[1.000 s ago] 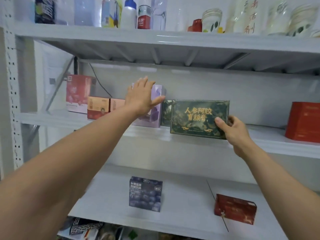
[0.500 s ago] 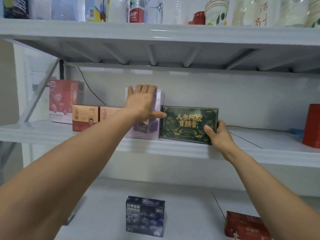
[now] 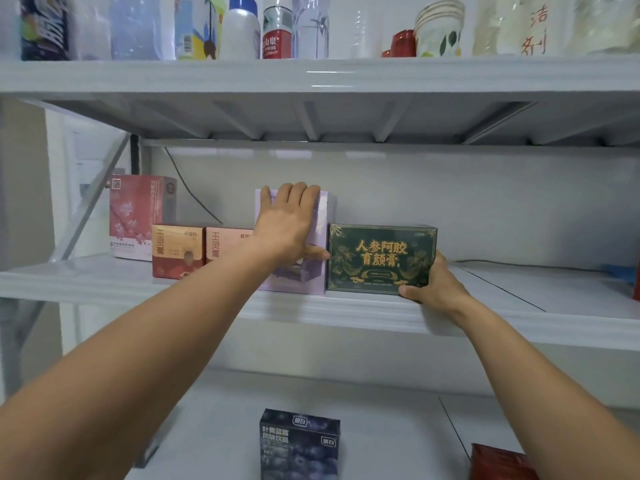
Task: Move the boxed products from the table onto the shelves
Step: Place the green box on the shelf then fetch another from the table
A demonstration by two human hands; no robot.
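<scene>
Centrally, a dark green rectangular cardboard box (image 3: pixel 381 259) with gold lettering stands upright on its long edge at the front of the middle white metal shelf (image 3: pixel 311 310), printed face toward the camera. The right hand (image 3: pixel 436 284) grips the lower right corner of this box: the thumb lies across the front face, and the other fingers wrap behind the right end, out of sight. The left end of the green box sits flush beside a taller pale lilac cardboard box (image 3: pixel 327 213), with no gap visible between them. The left hand (image 3: pixel 289 226) presses flat against the front of the lilac box. Its fingers are straight and together with their tips at the top edge, and its thumb stretches sideways so that the tip lies just beside the green box. Left of the lilac box, two small red-and-peach cartons (image 3: pixel 176 251) stand side by side, touching. Behind and left of them rises a tall pink box with a blossom print (image 3: pixel 136 213). A thin black cable (image 3: pixel 188 194) runs down the back wall near it. The top shelf (image 3: pixel 450 74) carries plastic bottles (image 3: pixel 242 29) and a stack of paper cups (image 3: pixel 438 29). On the lower shelf (image 3: pixel 214 410), a dark blue box (image 3: pixel 299 445) stands near the front, well apart from a red box (image 3: pixel 498 462) at the right.
</scene>
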